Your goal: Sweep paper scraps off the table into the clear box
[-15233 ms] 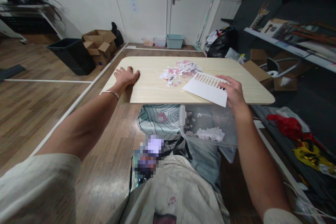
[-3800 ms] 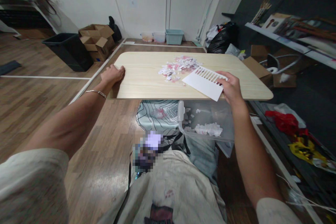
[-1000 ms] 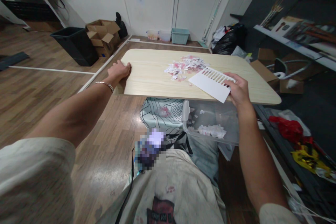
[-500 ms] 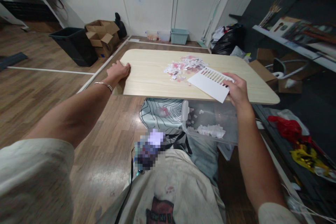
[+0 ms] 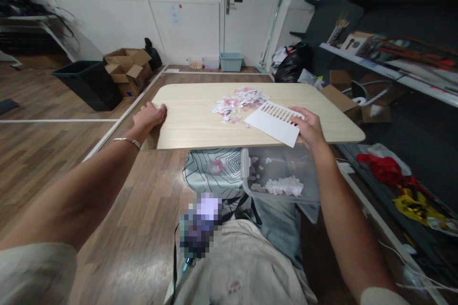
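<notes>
My left hand (image 5: 150,116) grips the left edge of the pale wooden table (image 5: 189,128), its fingers curled at the rim. My right hand (image 5: 308,126) is closed on the right end of a white card (image 5: 269,128) with a row of slots cut along its far side. The card lies low over the tabletop, its left corner close to a loose heap of small white and pink paper scraps (image 5: 246,98). Below the near table edge, a clear plastic box (image 5: 266,196) holds more white pieces (image 5: 284,186).
A patterned light-blue bag or cushion (image 5: 211,169) is beside the plastic box. On the floor at left stand a black bin (image 5: 89,86) and cardboard boxes (image 5: 129,74). A dark shelf unit (image 5: 397,76) runs along the right, with red and yellow bags (image 5: 386,171) low down.
My view has tilted up and turned slightly right, so the scene sits lower and further left. Both hands keep their holds, and the card stays near the heap.
</notes>
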Demonstrator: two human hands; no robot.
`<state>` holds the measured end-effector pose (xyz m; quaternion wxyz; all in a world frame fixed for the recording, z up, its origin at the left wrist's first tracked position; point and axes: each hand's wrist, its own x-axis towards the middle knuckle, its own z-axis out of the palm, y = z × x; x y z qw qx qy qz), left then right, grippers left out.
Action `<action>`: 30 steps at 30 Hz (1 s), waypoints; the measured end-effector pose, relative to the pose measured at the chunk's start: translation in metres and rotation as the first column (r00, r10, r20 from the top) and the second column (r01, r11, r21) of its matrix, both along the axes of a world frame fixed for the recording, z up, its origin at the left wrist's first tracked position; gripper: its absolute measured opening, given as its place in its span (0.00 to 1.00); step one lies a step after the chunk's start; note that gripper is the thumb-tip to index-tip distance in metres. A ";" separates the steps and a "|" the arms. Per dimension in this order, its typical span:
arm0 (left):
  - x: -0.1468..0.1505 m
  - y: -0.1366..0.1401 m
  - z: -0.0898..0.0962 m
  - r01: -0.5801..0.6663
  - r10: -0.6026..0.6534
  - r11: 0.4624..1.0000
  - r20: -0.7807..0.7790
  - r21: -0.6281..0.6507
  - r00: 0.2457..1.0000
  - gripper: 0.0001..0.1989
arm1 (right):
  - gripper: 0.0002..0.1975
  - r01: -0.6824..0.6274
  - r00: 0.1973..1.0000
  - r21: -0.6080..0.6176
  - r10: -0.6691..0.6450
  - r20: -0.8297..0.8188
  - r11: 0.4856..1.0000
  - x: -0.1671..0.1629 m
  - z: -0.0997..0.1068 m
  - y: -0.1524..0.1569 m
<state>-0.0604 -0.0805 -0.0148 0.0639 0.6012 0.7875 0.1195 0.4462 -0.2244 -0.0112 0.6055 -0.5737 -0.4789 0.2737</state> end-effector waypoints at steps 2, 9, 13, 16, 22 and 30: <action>-0.001 0.002 -0.002 -0.034 0.034 0.999 0.022 -0.005 0.999 0.45 | 0.23 -0.014 1.000 -0.015 0.014 0.000 1.000 -0.001 0.001 -0.002; 0.000 0.001 -0.003 -0.045 0.045 0.999 0.048 0.013 0.998 0.45 | 0.24 -0.020 0.999 -0.025 0.021 0.040 1.000 0.003 0.000 -0.003; 0.000 0.002 -0.004 -0.056 0.054 0.998 0.054 0.023 0.997 0.44 | 0.25 -0.020 0.999 -0.020 0.020 0.038 1.000 0.004 -0.001 -0.002; -0.002 0.003 -0.005 -0.050 0.048 0.998 0.054 0.026 0.997 0.44 | 0.25 -0.019 0.999 -0.018 0.020 0.043 1.000 0.003 -0.001 -0.002; -0.003 0.005 -0.004 -0.054 0.053 0.998 0.044 0.016 0.998 0.43 | 0.25 -0.012 0.999 -0.018 0.013 0.032 1.000 0.001 0.000 -0.002; -0.001 0.001 -0.001 -0.042 0.042 0.999 0.056 0.009 0.998 0.44 | 0.24 -0.014 0.999 -0.015 0.014 0.039 1.000 0.001 0.000 -0.002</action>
